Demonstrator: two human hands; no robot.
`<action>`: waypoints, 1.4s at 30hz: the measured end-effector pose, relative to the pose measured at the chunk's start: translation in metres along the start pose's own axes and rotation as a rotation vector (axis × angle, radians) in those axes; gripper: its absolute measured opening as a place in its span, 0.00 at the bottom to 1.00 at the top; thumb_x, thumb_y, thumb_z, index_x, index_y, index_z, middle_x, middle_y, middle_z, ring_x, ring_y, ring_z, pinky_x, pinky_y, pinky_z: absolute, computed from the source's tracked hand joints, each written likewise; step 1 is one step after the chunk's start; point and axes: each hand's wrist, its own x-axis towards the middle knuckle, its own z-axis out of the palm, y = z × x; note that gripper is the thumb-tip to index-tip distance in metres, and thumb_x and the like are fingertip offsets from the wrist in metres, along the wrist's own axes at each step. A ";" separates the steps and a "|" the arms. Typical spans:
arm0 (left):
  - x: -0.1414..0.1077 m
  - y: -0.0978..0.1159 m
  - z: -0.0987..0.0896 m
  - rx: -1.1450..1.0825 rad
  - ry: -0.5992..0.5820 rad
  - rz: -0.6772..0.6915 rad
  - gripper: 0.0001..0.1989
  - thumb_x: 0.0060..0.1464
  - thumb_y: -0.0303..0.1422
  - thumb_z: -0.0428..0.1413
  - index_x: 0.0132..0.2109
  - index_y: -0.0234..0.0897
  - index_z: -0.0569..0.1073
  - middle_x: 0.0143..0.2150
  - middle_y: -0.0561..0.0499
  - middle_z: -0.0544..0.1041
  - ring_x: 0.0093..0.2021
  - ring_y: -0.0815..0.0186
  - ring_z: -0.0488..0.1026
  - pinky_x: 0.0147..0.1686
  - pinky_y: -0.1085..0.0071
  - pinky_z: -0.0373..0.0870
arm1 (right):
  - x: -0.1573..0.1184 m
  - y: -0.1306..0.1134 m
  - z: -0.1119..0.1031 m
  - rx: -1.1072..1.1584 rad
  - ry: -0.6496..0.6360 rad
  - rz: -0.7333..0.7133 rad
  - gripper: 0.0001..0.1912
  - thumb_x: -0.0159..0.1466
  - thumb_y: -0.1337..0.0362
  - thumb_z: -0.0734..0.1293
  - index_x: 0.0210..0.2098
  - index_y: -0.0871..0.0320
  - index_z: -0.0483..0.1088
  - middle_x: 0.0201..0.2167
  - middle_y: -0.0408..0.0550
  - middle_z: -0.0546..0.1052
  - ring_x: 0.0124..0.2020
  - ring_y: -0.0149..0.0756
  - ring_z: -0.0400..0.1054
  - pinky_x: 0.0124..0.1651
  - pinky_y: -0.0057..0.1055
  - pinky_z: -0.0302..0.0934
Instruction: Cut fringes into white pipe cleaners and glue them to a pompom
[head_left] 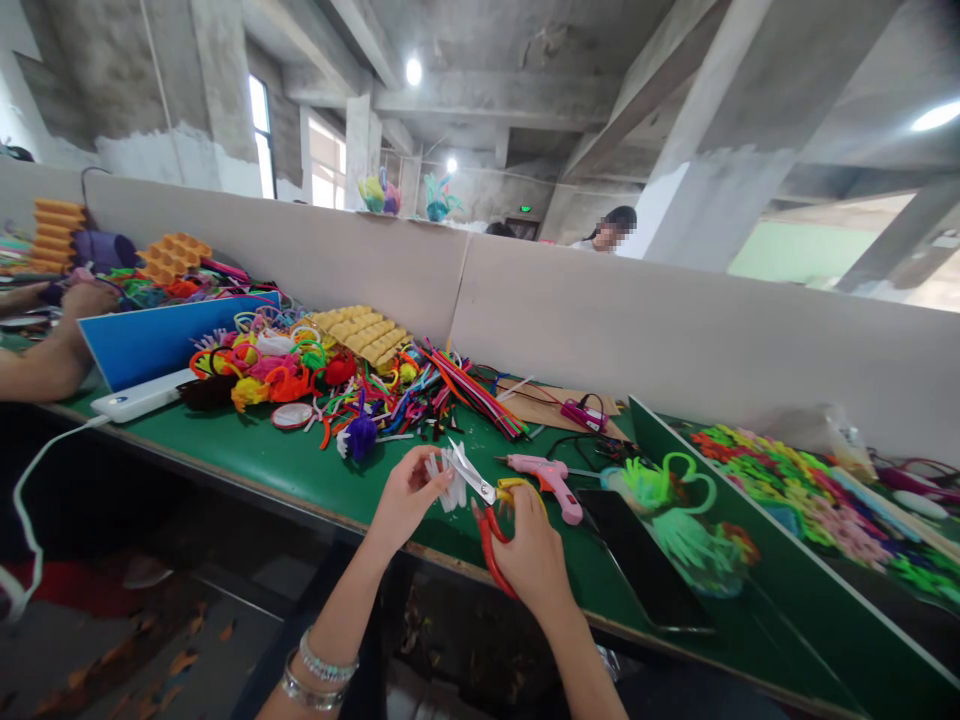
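Observation:
Pinched between the fingers of my left hand is a small bundle of whitish strips, fanned apart near the table's front edge. My right hand grips scissors with red and yellow handles. Their blades are parted and point up and left, over the right side of the strips; whether they touch them I cannot tell. A pink glue gun lies just beyond my right hand. To its right is a dark phone lying flat.
Colourful pipe cleaners are heaped at the back left, beside a white power strip and blue board. Green fuzzy pieces sit right of the phone, before a green divider. Another person's arm is at far left.

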 end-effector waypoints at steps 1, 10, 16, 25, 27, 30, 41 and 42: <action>0.000 -0.001 0.001 -0.017 0.002 -0.006 0.15 0.42 0.36 0.59 0.38 0.34 0.67 0.27 0.55 0.69 0.25 0.73 0.67 0.28 0.75 0.67 | 0.000 0.000 0.000 0.002 -0.007 0.002 0.14 0.57 0.53 0.58 0.37 0.56 0.58 0.37 0.49 0.68 0.40 0.41 0.64 0.32 0.32 0.59; 0.000 -0.004 0.003 -0.069 0.003 -0.020 0.15 0.41 0.35 0.60 0.36 0.34 0.66 0.25 0.57 0.68 0.23 0.75 0.67 0.25 0.78 0.67 | -0.001 -0.002 -0.004 0.027 -0.063 0.013 0.12 0.57 0.54 0.58 0.35 0.55 0.60 0.33 0.47 0.68 0.34 0.37 0.65 0.27 0.28 0.55; 0.000 -0.002 0.003 -0.056 0.011 -0.019 0.16 0.40 0.36 0.60 0.36 0.34 0.67 0.25 0.57 0.69 0.22 0.75 0.67 0.25 0.77 0.66 | -0.001 -0.003 -0.006 0.055 -0.088 0.024 0.13 0.57 0.54 0.58 0.36 0.55 0.60 0.33 0.45 0.69 0.32 0.35 0.65 0.27 0.27 0.55; -0.002 0.002 0.001 -0.031 0.008 -0.022 0.14 0.42 0.35 0.59 0.36 0.34 0.67 0.26 0.56 0.68 0.23 0.75 0.67 0.26 0.77 0.66 | -0.002 -0.003 -0.005 0.081 -0.085 0.022 0.11 0.57 0.55 0.58 0.35 0.54 0.61 0.31 0.44 0.69 0.31 0.35 0.65 0.28 0.27 0.54; -0.002 0.003 0.001 -0.024 0.009 -0.020 0.14 0.42 0.35 0.59 0.36 0.34 0.67 0.26 0.56 0.68 0.24 0.74 0.67 0.26 0.77 0.66 | -0.002 -0.003 -0.005 0.090 -0.094 0.024 0.11 0.57 0.55 0.58 0.35 0.54 0.61 0.31 0.43 0.68 0.31 0.35 0.65 0.28 0.27 0.54; -0.002 0.003 0.001 -0.020 0.011 -0.020 0.15 0.42 0.35 0.59 0.37 0.34 0.67 0.26 0.56 0.67 0.24 0.74 0.67 0.27 0.76 0.67 | -0.003 -0.002 -0.004 0.097 -0.097 0.020 0.10 0.57 0.56 0.58 0.35 0.54 0.61 0.30 0.43 0.68 0.31 0.35 0.65 0.29 0.28 0.54; -0.002 0.003 0.000 -0.027 0.012 -0.022 0.15 0.42 0.35 0.59 0.37 0.33 0.67 0.26 0.56 0.68 0.23 0.74 0.67 0.26 0.76 0.66 | -0.003 -0.003 -0.005 0.093 -0.121 0.029 0.10 0.57 0.55 0.57 0.33 0.55 0.60 0.29 0.42 0.67 0.29 0.34 0.65 0.28 0.28 0.52; -0.002 0.003 0.000 -0.028 0.013 -0.021 0.15 0.42 0.35 0.59 0.37 0.34 0.67 0.26 0.56 0.68 0.23 0.74 0.67 0.26 0.76 0.66 | -0.003 -0.003 -0.005 0.099 -0.121 0.030 0.10 0.57 0.55 0.57 0.33 0.55 0.60 0.29 0.42 0.67 0.29 0.34 0.65 0.27 0.27 0.52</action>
